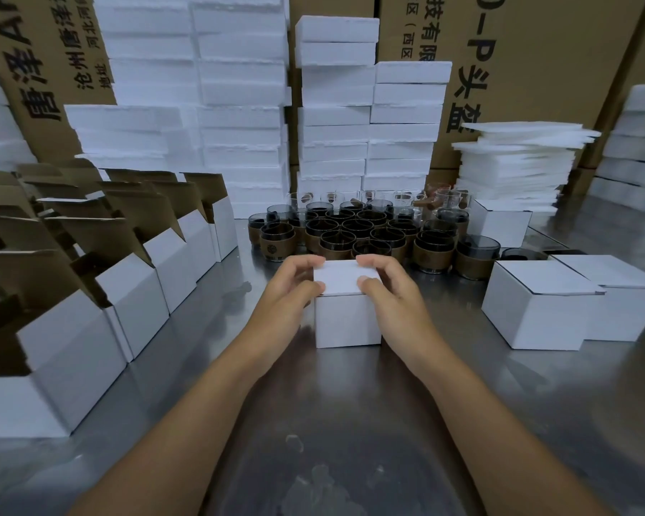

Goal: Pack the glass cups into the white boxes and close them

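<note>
White box (347,322) sits on the table (350,411) dead centre in my head view, lid down and flush, upright. My left grip (295,286) is on its top left corner: fingers curled over the far edge, thumb pinching the near edge. My right grip (391,288) does the same on the top right corner, with fingertips at the far edge and the thumb on top near the front. Both are pinching the lid, and neither is spread.

At 12 o'clock from the box, just behind it, is a tight cluster of glass cups (362,232), smoky dark glass with brown sleeves. A few clear ones with wooden handles are at the back; the count is unclear.

From 9 down to 7 o'clock runs a row of open boxes (127,292), white outside and brown inside, flaps standing up, touching side by side. I can't see what is inside them.

At 3 o'clock two closed boxes (537,314) stand together, well apart from mine. Another small closed box (499,225) is at 1 o'clock, beside the cups.

Further out, foam block stacks (239,87) run from 11 to 12 o'clock and a pile of foam sheets (518,162) is at 1 to 2 o'clock. Printed brown cartons (537,50) stand behind everything.
</note>
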{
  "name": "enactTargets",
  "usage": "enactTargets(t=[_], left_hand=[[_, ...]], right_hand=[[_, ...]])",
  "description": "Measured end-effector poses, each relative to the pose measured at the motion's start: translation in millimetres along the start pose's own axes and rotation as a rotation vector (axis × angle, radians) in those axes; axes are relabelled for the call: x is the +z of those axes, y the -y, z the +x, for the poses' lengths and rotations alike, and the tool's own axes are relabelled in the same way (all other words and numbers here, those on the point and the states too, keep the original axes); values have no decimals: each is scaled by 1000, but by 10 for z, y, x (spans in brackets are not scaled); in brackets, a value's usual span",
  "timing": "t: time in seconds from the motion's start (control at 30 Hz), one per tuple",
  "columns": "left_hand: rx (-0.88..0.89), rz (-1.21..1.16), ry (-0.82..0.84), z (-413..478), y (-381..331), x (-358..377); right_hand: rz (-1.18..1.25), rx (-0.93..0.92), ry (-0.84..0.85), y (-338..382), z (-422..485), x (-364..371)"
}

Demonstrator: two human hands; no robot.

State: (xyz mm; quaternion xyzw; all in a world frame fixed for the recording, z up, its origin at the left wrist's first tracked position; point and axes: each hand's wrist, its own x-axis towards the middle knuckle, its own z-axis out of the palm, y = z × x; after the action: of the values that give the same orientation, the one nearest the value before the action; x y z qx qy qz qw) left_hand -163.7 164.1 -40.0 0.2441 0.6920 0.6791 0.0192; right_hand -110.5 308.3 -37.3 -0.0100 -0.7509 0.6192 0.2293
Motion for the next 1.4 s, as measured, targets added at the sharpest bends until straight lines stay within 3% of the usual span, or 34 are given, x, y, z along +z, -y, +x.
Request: enactTargets(t=[0.2,0.4,0.6,0.93,1.2,1.4], left_hand=[[-10,-44,-19,28,34,22],[-104,-144,-10,64,83,13],[-109,-193,-3,47,111,-3],[-144,-202,27,-28,50,-7],[-150,-220,-32,-1,53,4],[-159,-188,-54,75,77,31]], right_hand=[[-347,-205,-133,-16,-75,68],[-521,-198,-37,-19,-133,67],[-721,-183,-133,33,-173,108],[-507,-74,-171,-6,-181,135],[-356,-169,-295,288,-55,-21],[-288,-212,-342,884,407,-640]])
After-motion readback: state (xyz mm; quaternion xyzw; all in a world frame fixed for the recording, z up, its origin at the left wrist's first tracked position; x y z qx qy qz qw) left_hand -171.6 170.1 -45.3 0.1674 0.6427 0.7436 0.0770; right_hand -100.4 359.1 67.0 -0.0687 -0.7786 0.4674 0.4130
